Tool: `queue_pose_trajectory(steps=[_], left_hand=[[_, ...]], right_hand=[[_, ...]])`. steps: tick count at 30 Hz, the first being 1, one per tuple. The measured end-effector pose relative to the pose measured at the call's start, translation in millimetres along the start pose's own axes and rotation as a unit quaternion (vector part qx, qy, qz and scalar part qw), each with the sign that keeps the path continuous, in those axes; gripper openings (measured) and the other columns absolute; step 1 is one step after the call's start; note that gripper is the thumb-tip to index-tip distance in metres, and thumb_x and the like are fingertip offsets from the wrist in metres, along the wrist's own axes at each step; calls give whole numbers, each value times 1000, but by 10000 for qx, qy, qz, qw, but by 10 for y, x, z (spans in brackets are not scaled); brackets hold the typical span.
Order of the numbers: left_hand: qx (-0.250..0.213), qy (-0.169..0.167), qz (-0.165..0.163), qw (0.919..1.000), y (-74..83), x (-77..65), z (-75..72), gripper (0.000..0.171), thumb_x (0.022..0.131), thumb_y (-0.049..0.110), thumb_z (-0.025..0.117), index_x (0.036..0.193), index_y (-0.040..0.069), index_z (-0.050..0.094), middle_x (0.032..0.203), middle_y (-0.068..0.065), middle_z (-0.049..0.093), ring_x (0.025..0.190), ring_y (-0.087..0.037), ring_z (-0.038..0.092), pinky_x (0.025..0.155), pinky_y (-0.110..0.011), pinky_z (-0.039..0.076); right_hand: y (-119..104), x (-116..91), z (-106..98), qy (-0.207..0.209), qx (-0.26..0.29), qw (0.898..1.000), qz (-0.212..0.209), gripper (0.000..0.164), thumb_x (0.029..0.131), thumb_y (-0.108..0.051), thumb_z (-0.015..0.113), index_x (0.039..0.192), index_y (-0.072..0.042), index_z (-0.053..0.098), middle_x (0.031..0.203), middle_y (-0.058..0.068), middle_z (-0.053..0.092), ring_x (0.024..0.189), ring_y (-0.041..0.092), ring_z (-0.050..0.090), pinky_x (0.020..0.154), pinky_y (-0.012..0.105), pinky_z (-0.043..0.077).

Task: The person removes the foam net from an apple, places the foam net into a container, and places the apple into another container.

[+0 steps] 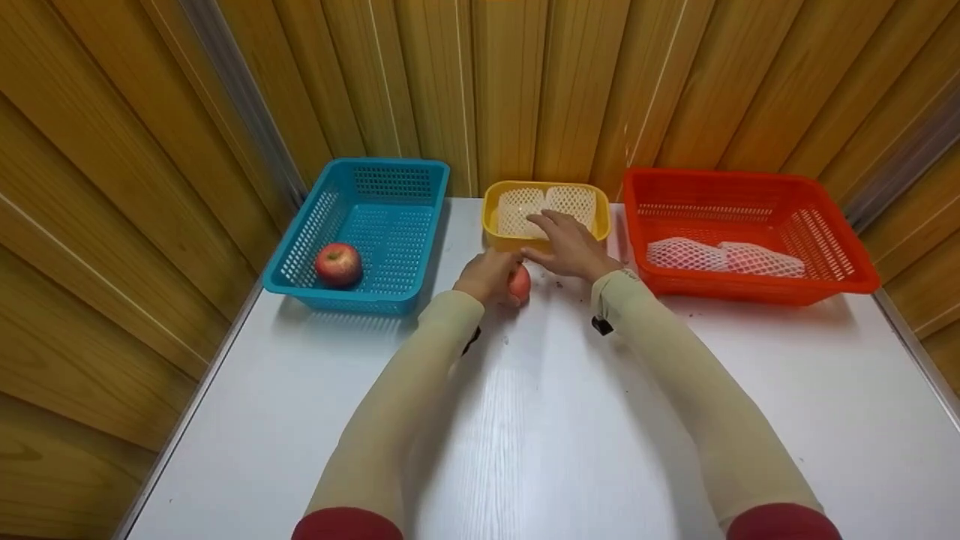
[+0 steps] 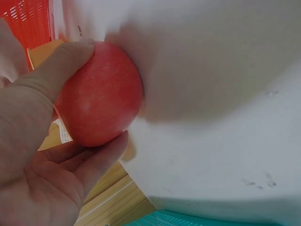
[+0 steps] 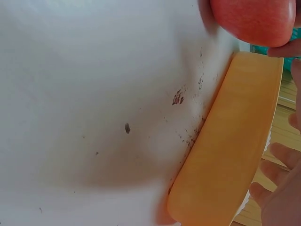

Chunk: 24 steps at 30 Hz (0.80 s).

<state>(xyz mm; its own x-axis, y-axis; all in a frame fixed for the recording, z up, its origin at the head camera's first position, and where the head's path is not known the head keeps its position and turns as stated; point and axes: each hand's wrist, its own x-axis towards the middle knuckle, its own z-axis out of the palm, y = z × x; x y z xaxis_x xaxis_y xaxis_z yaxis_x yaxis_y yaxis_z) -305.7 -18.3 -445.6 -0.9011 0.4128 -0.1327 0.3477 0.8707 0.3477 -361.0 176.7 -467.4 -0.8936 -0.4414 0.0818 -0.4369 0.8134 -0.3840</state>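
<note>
My left hand (image 1: 487,276) grips a red apple (image 2: 101,96), thumb on one side and fingers on the other, close over the white table in front of the yellow basket (image 3: 225,136). In the head view the hand covers most of that apple. My right hand (image 1: 568,246) reaches over the yellow basket's front rim with its fingers extended and nothing held. White foam net sleeves (image 1: 520,213) stand side by side in the yellow basket, under and behind the right fingers.
A blue basket (image 1: 300,289) at the left has one bare apple (image 1: 338,264) in it. The red basket (image 1: 750,286) at the right contains two apples in foam nets (image 1: 763,259). Wood-panelled walls (image 1: 510,90) stand behind the baskets. Dark specks mark the table (image 1: 525,435).
</note>
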Motion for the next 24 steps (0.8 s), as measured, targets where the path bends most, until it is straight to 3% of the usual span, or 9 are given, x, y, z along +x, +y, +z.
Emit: queue_pose_trajectory(steps=[4,8,13,20,24], left_hand=[[-351,-132,-57,9993,-6,20,-36,76,78,19,93,145,21,58,129,-4,67,111,-24,60,110,-40,46],[-495,-287,89,9983,-45,7,-106,84,78,18,92,151,26,52,136,-5,62,120,-24,57,113,-43,44],[-818,-327,171,9960,-149,-40,-223,92,79,14,91,156,24,42,140,-4,56,122,-25,52,116,-44,39],[-404,-405,123,9983,-205,-53,-473,64,81,16,89,135,10,57,119,-10,64,104,-27,57,98,-38,51],[-462,-313,70,9984,-224,-87,-607,67,80,15,89,137,11,54,120,-11,63,105,-27,57,96,-38,53]], right_hand=[[1,-5,-11,81,-50,10000,-27,75,97,-56,63,158,-20,39,164,17,32,151,37,28,124,57,19],[-13,-3,-13,100,-58,9999,8,78,96,-59,64,159,-21,38,166,15,30,152,38,27,123,58,19],[-35,-1,19,56,-96,9999,80,80,94,-61,63,160,-26,35,168,12,26,153,38,23,123,60,19],[-19,-27,23,72,-121,9994,329,84,92,-61,66,161,-30,31,170,8,20,154,37,18,120,65,21],[-36,-23,56,124,-138,9994,293,86,90,-61,69,161,-32,30,169,8,21,154,36,19,120,63,23]])
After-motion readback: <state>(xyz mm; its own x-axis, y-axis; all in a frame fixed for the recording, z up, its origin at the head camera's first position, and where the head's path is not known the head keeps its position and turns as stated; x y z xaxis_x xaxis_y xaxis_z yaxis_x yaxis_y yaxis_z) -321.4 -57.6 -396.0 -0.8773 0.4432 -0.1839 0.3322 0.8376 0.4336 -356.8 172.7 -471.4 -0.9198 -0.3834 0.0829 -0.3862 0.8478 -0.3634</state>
